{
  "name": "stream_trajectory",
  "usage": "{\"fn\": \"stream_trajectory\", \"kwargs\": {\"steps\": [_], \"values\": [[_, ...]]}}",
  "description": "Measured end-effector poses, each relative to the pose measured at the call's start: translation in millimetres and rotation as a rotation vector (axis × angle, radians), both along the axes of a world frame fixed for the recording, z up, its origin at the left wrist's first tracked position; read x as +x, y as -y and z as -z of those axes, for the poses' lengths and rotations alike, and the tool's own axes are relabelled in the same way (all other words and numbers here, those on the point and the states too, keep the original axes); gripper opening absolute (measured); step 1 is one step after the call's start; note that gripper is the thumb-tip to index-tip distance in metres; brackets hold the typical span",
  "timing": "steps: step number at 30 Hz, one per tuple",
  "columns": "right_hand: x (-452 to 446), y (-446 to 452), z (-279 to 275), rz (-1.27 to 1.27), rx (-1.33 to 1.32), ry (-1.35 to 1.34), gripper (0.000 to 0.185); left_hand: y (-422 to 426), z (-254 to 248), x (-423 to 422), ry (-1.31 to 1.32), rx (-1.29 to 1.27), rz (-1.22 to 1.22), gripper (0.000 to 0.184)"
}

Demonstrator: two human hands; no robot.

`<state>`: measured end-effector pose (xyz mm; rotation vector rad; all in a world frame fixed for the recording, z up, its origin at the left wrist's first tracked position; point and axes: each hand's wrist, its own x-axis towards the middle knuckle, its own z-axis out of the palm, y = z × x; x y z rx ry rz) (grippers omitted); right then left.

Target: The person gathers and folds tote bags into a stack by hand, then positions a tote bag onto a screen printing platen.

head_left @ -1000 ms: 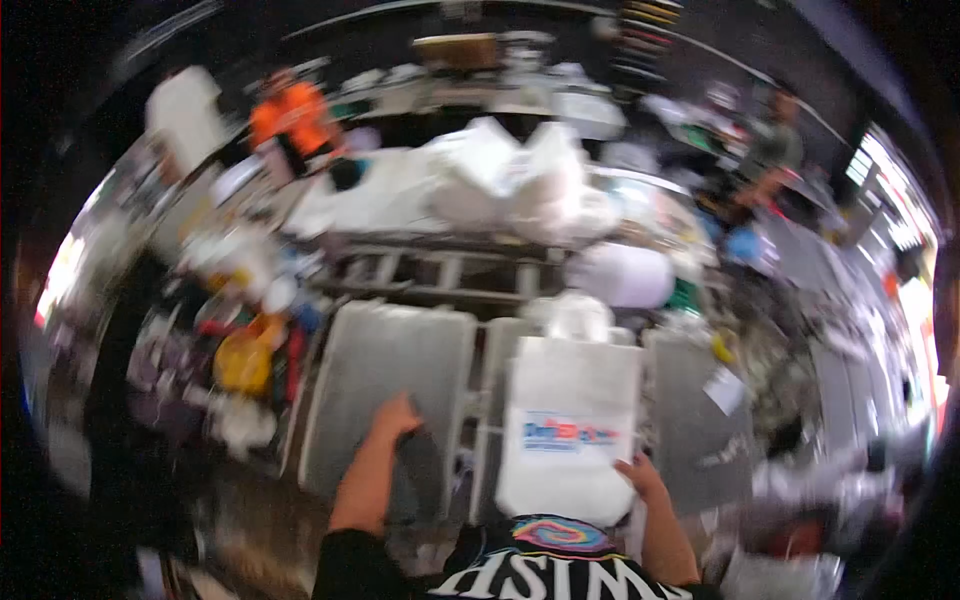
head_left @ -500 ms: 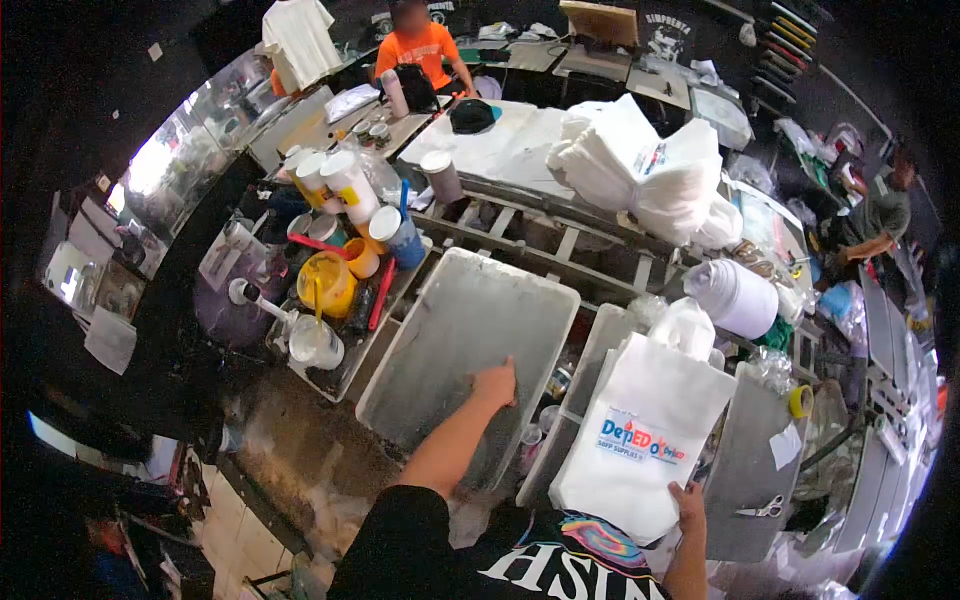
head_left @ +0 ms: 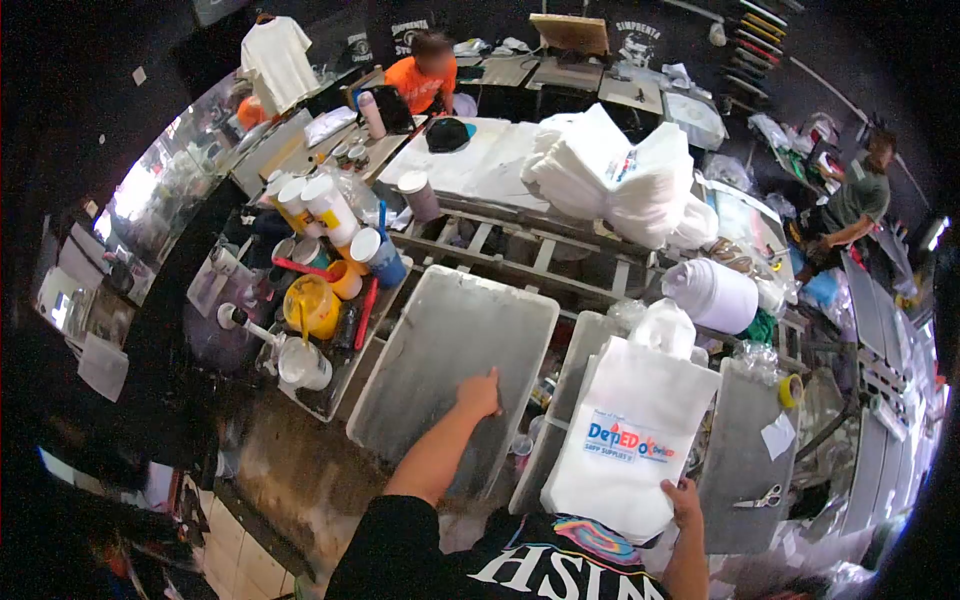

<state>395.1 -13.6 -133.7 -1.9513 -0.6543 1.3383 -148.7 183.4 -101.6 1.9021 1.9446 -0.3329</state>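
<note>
My left hand rests on the grey flat board with a pale rim, one finger stretched out and nothing visible in it. At the lower right edge of a white tote bag, my right hand has its thumb on top and its other fingers at the side, partly hidden. The bag has a blue and red print and lies flat, handles away from me, on top of other white layers. Beneath it a narrower grey board shows at the left.
Ink tubs, including a yellow tub, crowd a stand at left. A heap of white bags and a white roll lie beyond. Scissors and yellow tape are at right. One person sits behind; another is at right.
The view has shifted slightly, so the boards and bags sit a little further left. Both hands keep nearly the same places. The person at right shows more fully.
</note>
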Motion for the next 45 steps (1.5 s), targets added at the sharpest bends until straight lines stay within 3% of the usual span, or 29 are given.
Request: {"fn": "stream_trajectory", "kwargs": {"steps": [4,13,30,38,45], "values": [[-5.7,-0.5,-11.2,0.009,-0.01,-0.05,0.077,3.8,-33.8,6.2,0.058,-0.07,-0.044,0.104],[-7.3,-2.1,-9.1,0.008,0.025,-0.047,0.077,5.4,-46.4,10.7,0.008,-0.11,-0.042,0.108],[-11.8,-2.6,-24.7,0.023,-0.036,-0.001,0.076,4.9,-22.8,3.7,0.055,-0.051,-0.02,0.109],[-25.8,-6.8,-51.1,0.019,-0.035,0.001,0.069,11.6,-52.1,8.2,0.01,-0.08,-0.019,0.107],[-16.2,-5.7,-30.6,0.027,-0.031,-0.017,0.07,8.5,-43.4,7.5,0.023,-0.105,-0.032,0.109]]}}
